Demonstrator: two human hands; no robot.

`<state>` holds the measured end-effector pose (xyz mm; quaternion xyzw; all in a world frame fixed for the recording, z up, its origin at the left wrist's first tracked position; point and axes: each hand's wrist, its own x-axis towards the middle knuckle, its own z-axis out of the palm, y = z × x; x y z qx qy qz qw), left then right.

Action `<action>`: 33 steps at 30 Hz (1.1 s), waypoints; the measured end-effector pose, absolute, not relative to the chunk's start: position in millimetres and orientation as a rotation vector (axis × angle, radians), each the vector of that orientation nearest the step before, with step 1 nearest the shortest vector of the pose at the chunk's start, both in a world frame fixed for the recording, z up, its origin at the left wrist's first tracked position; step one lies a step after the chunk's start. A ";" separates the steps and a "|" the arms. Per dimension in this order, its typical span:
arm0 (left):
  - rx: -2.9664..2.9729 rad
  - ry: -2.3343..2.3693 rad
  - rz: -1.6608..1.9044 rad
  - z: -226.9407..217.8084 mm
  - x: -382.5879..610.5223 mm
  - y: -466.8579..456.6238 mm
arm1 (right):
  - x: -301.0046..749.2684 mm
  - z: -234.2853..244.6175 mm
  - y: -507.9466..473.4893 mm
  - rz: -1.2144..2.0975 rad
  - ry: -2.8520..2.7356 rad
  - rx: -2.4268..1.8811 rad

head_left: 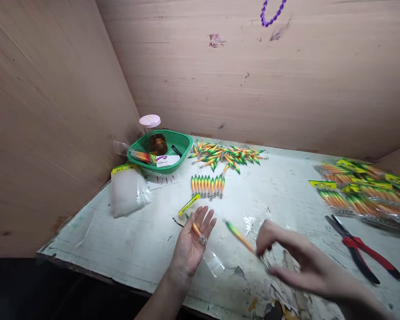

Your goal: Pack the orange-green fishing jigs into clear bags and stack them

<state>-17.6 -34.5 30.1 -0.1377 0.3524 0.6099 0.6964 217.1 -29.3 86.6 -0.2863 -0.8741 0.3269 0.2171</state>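
Note:
Palm up, my left hand (190, 249) holds a green and orange squid jig (196, 230) under its thumb, hook crown toward the palm. My right hand (286, 255), blurred by motion, has a second squid jig (240, 238) at its fingertips, gripped near the hook end, the green tip pointing up and left. Beneath my left hand lies a clear plastic bag (214, 264) with a yellow header card (189, 205). Just beyond it, a neat row of several squid jigs (208, 185) lies side by side, hooks toward me.
Loose squid jigs (225, 155) are heaped at the back. A green basket (183, 162) holds a lidded jar (157, 141) and lures. Clear bags (128, 193) lie at left, filled packs (366, 195) at right, above red-handled pliers (360, 249). Wooden walls enclose the table.

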 end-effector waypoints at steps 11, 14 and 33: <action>-0.144 0.753 1.189 28.7 1.2 -35.5 | 166.3 70.7 -59.4 0.128 -2.417 -0.952; -0.146 0.741 1.198 28.5 3.5 -37.4 | 156.5 53.6 -60.8 -0.104 -2.317 -0.986; -0.276 0.734 1.207 29.1 -0.7 -42.2 | 153.8 58.5 -61.3 0.027 -2.105 -0.907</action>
